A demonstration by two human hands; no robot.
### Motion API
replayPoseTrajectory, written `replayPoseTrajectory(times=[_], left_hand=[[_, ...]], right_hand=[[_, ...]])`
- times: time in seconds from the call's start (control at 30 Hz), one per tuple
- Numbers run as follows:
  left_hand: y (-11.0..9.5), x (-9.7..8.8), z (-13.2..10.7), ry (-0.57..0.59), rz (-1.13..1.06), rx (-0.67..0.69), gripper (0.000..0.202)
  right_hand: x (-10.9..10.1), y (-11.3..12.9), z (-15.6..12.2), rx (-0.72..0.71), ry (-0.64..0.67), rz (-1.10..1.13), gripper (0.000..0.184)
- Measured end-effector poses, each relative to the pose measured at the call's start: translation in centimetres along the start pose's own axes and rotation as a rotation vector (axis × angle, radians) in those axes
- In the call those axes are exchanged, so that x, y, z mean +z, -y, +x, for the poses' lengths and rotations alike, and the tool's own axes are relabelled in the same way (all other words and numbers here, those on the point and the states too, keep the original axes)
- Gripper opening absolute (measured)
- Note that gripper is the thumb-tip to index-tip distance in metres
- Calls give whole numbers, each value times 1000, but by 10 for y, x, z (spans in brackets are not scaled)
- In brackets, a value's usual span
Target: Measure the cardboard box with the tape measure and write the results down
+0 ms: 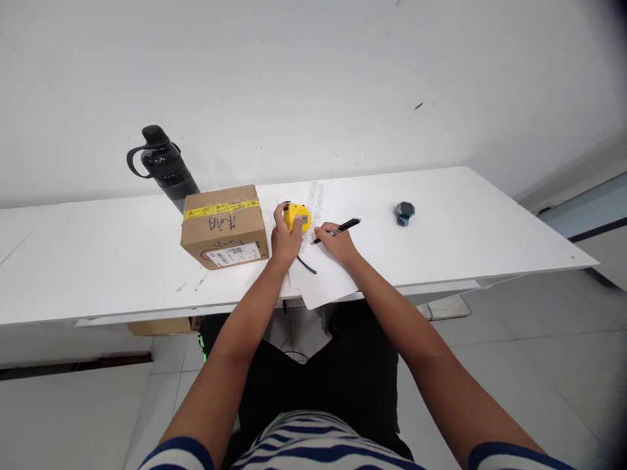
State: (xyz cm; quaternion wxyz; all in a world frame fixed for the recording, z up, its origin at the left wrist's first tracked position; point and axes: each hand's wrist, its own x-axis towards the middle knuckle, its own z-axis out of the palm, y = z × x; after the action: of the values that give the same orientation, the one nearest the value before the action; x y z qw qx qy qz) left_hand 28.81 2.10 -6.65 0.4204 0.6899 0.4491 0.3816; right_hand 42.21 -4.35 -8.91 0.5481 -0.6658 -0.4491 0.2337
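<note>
My left hand (286,243) is closed around a yellow tape measure (297,216), beside the right side of a cardboard box (223,227). A black wrist strap (307,264) trails from under that hand onto the paper. In my right hand (337,240) is a black pen (349,225), its tip pointing down and left at the white paper (326,281). Under both hands, a strip with dense small marks (317,199) runs along the paper; what it is I cannot make out.
Behind the box a black water bottle (169,166) stands near the wall. A blue-grey watch (404,213) lies to the right on the white table (470,235). The table's front edge runs just above my lap.
</note>
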Motion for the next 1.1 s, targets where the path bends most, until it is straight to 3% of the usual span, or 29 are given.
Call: replayPoseTrajectory(times=[0.47,0.67,0.8,0.97,1.1], left_hand=[[1,0,0,5,9,22,52],[0,0,1,33,-41,-10,58],[1,0,2,57,-55,-21,61],[1,-1,2,71,-40,-28,63],[-1,-2,1,55,-39,-31,62]], right_hand=[[0,2,-3,16,-105,-4,32],[1,3,-3,12,-49,19,31],[1,3,-3,37,-106,21,31],[0,3,-3,18,-38,24,32],[0,4,-3,2,-95,29,34]])
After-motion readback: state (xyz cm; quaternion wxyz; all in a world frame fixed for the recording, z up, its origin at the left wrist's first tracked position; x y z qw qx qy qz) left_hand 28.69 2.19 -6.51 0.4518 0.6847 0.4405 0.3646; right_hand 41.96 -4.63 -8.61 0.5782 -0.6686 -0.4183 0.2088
